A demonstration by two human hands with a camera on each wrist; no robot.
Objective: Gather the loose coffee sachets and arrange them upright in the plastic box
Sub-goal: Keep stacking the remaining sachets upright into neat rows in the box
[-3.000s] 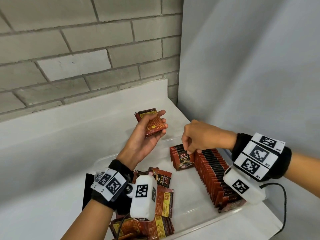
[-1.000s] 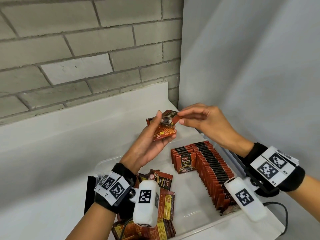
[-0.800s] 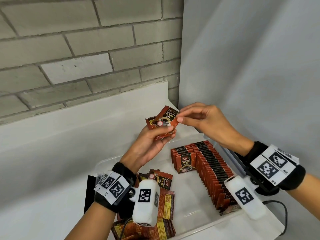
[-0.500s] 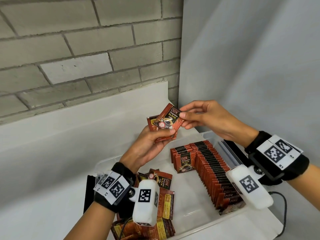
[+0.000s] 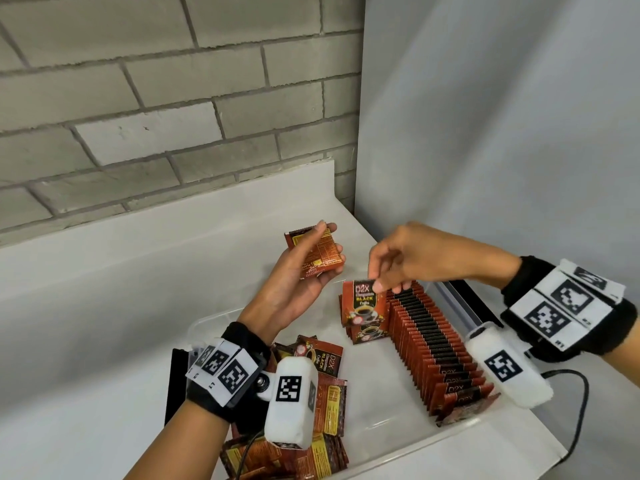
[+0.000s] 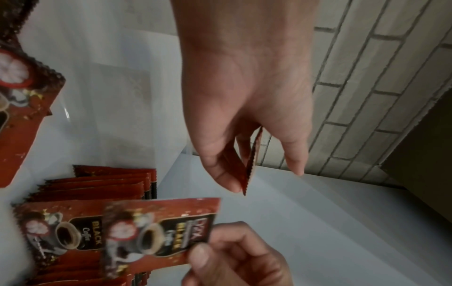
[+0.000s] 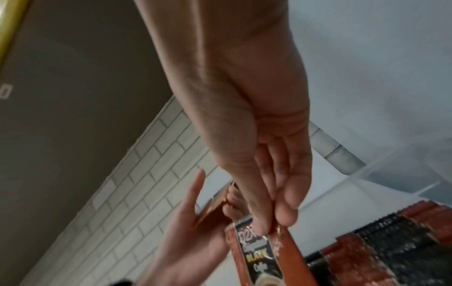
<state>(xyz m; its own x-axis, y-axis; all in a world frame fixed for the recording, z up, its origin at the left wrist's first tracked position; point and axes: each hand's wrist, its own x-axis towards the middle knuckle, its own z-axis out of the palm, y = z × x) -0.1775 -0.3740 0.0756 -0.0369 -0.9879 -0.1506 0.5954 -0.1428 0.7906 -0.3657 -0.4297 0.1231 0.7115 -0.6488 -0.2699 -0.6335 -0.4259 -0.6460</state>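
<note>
Your right hand (image 5: 408, 261) pinches a sachet (image 5: 363, 303) above the plastic box (image 5: 381, 455); left hand (image 5: 298, 282) grips a small stack (image 5: 317, 252); loose pile (image 5: 322, 410) at box's left.

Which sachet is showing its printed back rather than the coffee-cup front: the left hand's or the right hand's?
The sachet in the left hand: yellow panel and small print face up. The right hand's sachet shows the cup picture.

Red sachets (image 5: 436, 344) upright in clear box (image 5: 408, 455).

Hard to pin down, honestly. A bare utility corner is suggested by the painted block wall (image 5: 145, 98), white worktop (image 5: 104, 289) and plain grey panel (image 5: 502, 133).
</note>
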